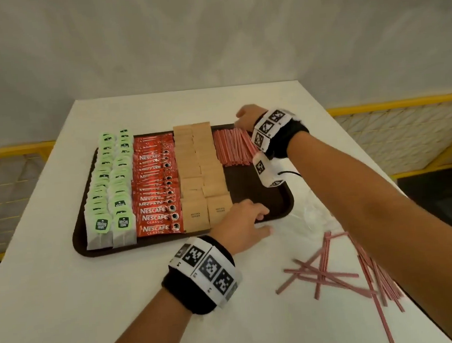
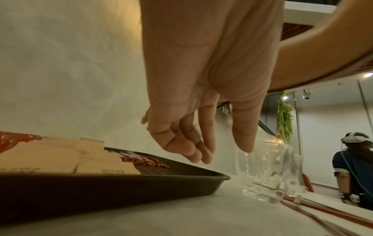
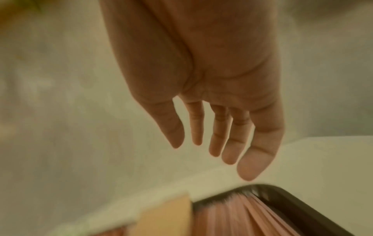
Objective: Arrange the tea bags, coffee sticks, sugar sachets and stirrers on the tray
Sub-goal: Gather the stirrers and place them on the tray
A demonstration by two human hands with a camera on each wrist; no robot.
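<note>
A dark brown tray point(image 1: 250, 181) on the white table holds columns of green-tagged tea bags point(image 1: 108, 187), red coffee sticks point(image 1: 155, 188), brown sugar sachets point(image 1: 201, 173) and a bundle of pink stirrers point(image 1: 233, 146) at its far right. My left hand point(image 1: 247, 220) hovers at the tray's near right rim point(image 2: 121, 183), fingers loosely bent and holding nothing point(image 2: 223, 154). My right hand point(image 1: 244, 117) is over the tray's far right corner point(image 3: 292, 204), just beyond the stirrers point(image 3: 238, 215), fingers straight and empty point(image 3: 214, 151). That view is blurred.
Several loose pink stirrers point(image 1: 335, 276) lie scattered on the table to the right of the tray. A clear plastic wrapper point(image 1: 310, 213) lies between them and the tray. Yellow railings point(image 1: 404, 102) flank the table. Another person point(image 2: 355, 167) sits far off to the right.
</note>
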